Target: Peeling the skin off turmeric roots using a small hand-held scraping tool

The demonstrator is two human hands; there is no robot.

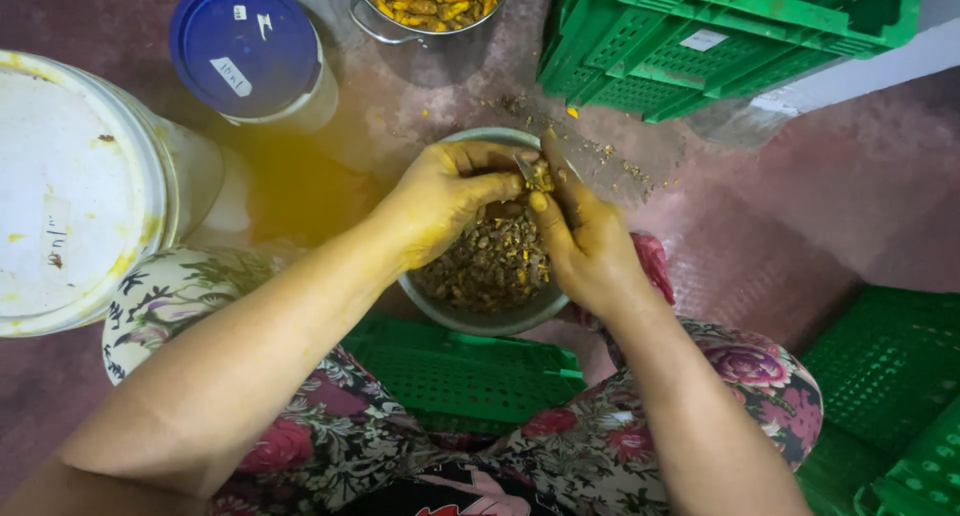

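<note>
left hand clamps a small knife; right hand pinches a yellow root over the metal bowl. root looks small, firm, likely slippery; best gripped at its ends.

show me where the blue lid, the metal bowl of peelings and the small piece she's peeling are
blue lid (245, 46), head view, middle of the lid's top.
metal bowl (490, 323), head view, near rim.
small yellow piece (540, 179), head view, part showing between the fingers of both hands.
</note>
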